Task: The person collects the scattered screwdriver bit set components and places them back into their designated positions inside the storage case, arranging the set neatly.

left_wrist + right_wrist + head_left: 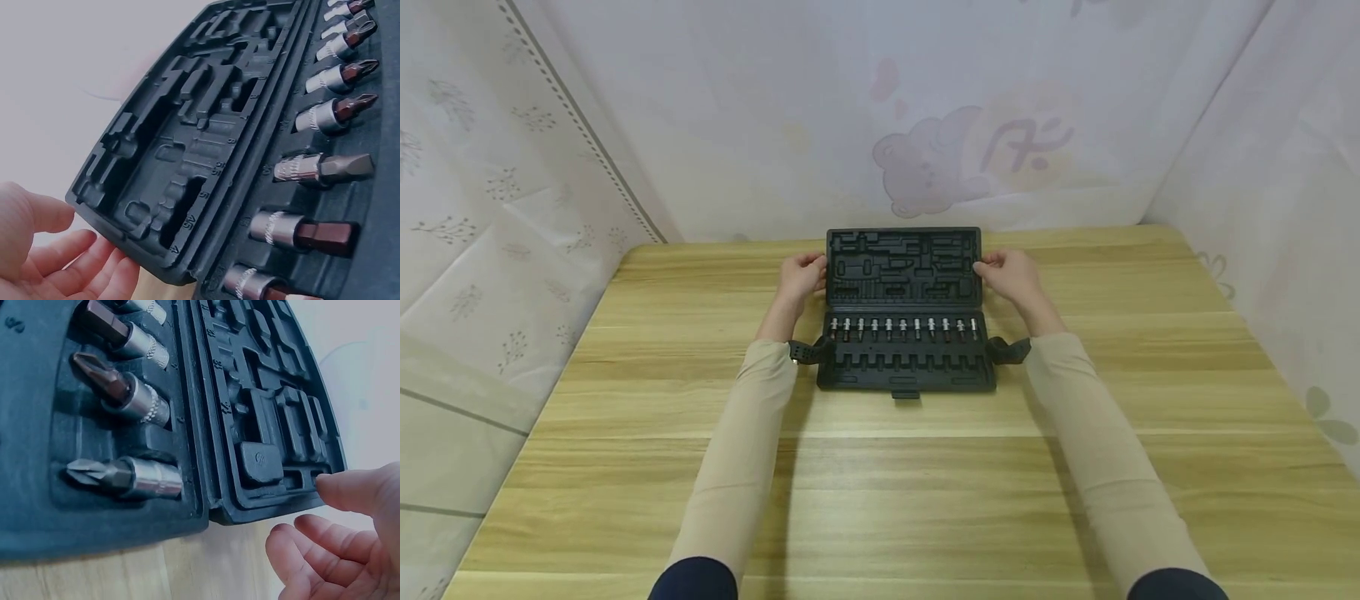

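A black socket bit case [906,383] lies on the table with its lid [904,283] raised at the back, its moulded inside facing me. My left hand [801,277] is at the lid's left edge, thumb tip [59,215] in front of the corner and fingers [78,253] reaching behind it. On the opposite edge, my right hand [1013,279] puts its thumb [340,490] on the lid's rim, with the other fingers curled below. Several silver socket bits [903,327] stand in a row in the base; their tips differ, some cross-shaped, some hexagonal [325,239].
The case sits toward the back of the wooden table [910,492]. A printed curtain [760,125] hangs behind the table's far edge, with more cloth on both sides. A latch tab [906,394] sticks out at the case's front. Black wrist straps [1009,350] flank the base.
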Demonstrator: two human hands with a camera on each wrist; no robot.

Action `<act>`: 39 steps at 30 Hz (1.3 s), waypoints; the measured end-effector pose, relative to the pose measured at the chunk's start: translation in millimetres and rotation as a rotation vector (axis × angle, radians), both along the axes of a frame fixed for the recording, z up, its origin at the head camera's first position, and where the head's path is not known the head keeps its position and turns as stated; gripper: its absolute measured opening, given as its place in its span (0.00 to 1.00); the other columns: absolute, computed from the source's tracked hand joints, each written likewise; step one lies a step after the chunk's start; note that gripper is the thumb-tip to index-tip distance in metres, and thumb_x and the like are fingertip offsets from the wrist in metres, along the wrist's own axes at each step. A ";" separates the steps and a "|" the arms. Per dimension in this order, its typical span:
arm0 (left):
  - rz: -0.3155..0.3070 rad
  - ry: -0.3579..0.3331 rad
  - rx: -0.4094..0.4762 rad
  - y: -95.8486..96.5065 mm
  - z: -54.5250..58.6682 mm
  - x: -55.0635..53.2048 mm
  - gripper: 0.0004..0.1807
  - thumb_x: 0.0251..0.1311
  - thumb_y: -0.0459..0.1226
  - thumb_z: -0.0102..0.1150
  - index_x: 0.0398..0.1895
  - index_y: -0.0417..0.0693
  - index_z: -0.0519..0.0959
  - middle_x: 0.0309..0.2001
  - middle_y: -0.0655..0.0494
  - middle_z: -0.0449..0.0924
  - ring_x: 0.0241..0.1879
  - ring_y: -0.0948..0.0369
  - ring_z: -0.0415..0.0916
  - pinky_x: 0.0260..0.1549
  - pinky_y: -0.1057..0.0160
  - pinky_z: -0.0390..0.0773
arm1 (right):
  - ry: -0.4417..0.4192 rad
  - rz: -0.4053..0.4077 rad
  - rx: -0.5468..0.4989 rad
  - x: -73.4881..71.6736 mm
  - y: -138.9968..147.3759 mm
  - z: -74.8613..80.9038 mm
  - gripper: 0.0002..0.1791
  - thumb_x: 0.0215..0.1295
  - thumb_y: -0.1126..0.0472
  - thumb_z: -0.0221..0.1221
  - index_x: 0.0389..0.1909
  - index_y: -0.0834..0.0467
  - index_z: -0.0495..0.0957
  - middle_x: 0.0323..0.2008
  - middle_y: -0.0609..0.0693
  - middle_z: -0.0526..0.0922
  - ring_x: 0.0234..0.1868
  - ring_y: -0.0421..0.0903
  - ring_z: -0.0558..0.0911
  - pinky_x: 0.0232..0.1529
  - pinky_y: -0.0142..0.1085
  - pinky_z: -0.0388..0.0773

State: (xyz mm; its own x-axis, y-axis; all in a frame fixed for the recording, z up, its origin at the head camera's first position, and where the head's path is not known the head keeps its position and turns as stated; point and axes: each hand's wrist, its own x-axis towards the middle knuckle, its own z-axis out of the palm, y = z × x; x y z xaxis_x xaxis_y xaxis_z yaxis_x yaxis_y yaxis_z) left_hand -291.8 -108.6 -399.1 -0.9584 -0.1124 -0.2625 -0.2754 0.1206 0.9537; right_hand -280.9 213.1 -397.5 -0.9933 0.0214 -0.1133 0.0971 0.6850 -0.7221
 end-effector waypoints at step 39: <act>-0.116 0.112 0.028 -11.4 4.5 6.7 0.21 0.67 0.35 0.49 0.63 0.45 0.69 0.58 0.46 0.70 0.53 0.52 0.71 0.51 0.55 0.74 | 0.150 0.081 -0.241 3.4 15.0 -4.8 0.20 0.65 0.64 0.55 0.56 0.70 0.70 0.49 0.65 0.75 0.43 0.46 0.76 0.34 0.29 0.74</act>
State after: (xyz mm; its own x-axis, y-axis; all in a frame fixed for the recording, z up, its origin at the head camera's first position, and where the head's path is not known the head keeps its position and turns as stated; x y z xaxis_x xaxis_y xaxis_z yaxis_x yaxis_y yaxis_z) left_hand -285.1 -120.0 -394.6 -0.9880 0.0067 -0.1546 -0.1527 0.1189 0.9811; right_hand -277.5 228.1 -402.2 -0.9968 -0.0683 0.0423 -0.0706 0.4933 -0.8670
